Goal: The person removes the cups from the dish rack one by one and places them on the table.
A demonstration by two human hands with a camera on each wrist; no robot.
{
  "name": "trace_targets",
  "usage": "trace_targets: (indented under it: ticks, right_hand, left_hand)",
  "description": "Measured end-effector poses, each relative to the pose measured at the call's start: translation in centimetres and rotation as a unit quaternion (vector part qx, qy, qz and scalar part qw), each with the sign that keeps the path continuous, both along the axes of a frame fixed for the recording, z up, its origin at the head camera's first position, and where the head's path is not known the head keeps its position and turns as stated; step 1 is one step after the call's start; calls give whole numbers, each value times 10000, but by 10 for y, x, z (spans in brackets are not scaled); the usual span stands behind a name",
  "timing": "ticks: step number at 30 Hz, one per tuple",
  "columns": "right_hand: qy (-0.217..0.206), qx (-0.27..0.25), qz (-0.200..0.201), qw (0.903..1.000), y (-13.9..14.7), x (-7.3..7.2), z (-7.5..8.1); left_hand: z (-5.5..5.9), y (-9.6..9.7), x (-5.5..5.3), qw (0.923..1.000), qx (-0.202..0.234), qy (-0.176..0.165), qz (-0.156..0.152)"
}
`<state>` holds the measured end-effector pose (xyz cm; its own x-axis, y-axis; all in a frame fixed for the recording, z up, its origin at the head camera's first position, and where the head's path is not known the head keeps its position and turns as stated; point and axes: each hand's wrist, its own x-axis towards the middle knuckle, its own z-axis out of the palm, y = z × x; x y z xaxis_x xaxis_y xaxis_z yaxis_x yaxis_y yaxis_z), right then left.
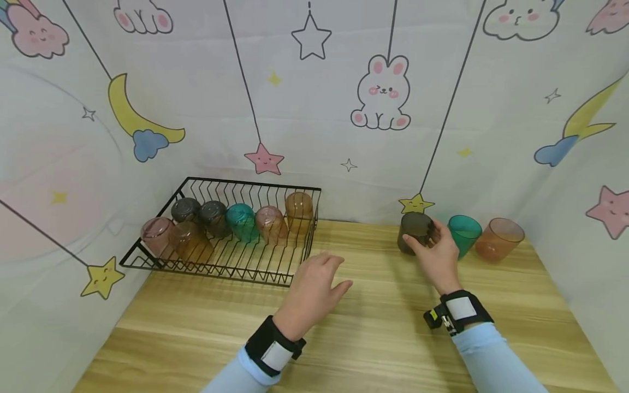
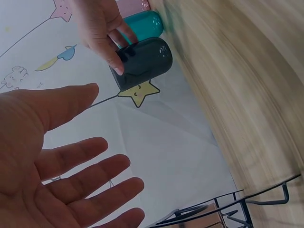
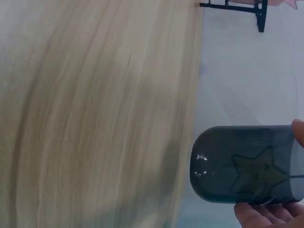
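My right hand (image 1: 440,262) grips a dark grey see-through cup (image 1: 411,232) near its rim, thumb on one side and fingers on the other. The cup is upright, mouth up, at the back right of the table; whether its base touches the wood I cannot tell. In the right wrist view, the wall's star shows through the cup (image 3: 242,164). Close to the rack's front right corner, my left hand (image 1: 314,292) holds nothing. Its fingers (image 2: 102,168) are spread and extended in the left wrist view. Right of the grey cup stand a teal cup (image 1: 463,233) and a pinkish-orange cup (image 1: 500,240).
A black wire rack (image 1: 265,275) stands at the back left, with several upside-down cups in grey, teal, pink and amber, including an amber cup (image 1: 298,210) at its right end. A patterned cloth (image 1: 334,109) hangs behind and beside the wooden table (image 1: 373,338).
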<state>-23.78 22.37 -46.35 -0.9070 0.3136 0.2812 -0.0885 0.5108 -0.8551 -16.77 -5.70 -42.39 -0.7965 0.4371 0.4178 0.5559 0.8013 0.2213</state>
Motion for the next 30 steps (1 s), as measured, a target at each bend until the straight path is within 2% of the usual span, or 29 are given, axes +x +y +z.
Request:
trace_targets:
  ticks: [5,13,18,24,30]
  right_hand:
    - [-60,15,-179,9998,6,-9,-8]
    - [-285,55,-290,9992,12,-17,-17]
    - [-319,89,-375,9987,16,-20,-21]
    - [-304,131,-417,9986,17,-21,-19]
    - [-198,431,-378,9982,16,-14,-16]
  left_hand:
    - [-1,-1,-1,9999,-111,26,-91]
    - [-2,-2,0,9990,-59,-403,-155]
    - [0,-2,0,9992,1,-353,-205]
    - [14,-5,-1,9993,206,-151,-265]
    - [37,-17,-9,9997,238,44,33]
